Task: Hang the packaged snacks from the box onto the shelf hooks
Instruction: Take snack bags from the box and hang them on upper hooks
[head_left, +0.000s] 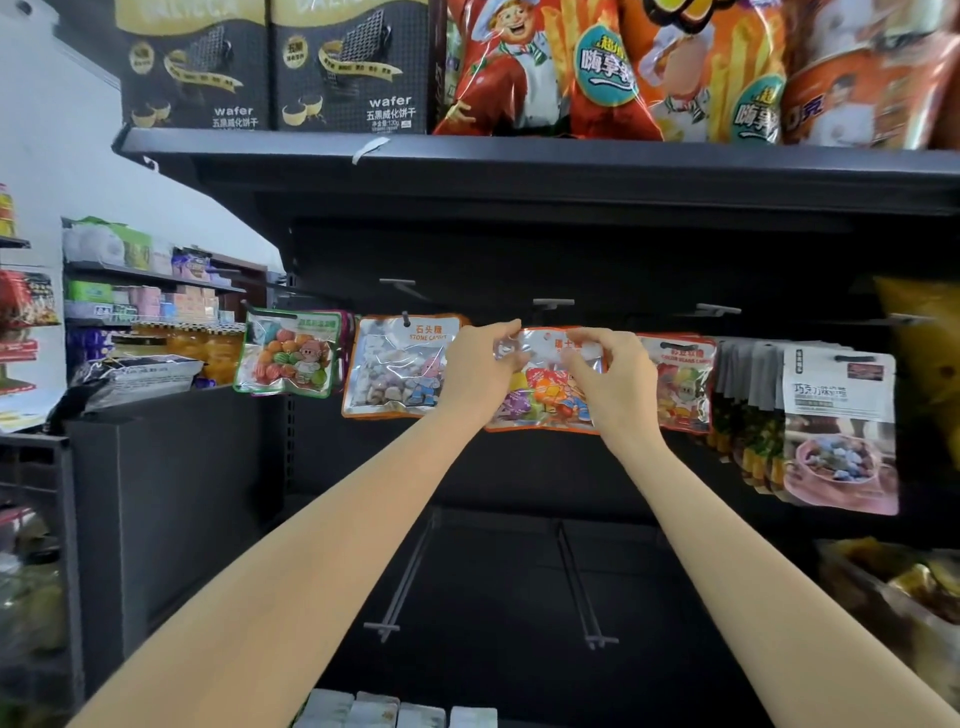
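Both hands, left (480, 364) and right (610, 374), pinched orange-edged glossy plastic candy pouch (545, 400) by top corners, below grey metal hook (553, 303). Light, floppy, slippery; top-edge hold judged best.

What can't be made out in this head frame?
- Candy packet: most of its print is covered by the left hand and right hand.
- Its hang hole: on a hook or not, unclear.
- Source box: not identifiable.
- Right-edge bags: blurred, cut off.

We see the left hand (480, 364) and right hand (610, 374) pinching the top corners of an orange-edged candy packet (545, 395) just below a shelf hook (553, 303), between the stone candy packet (397, 366) and another hanging packet (680, 382).
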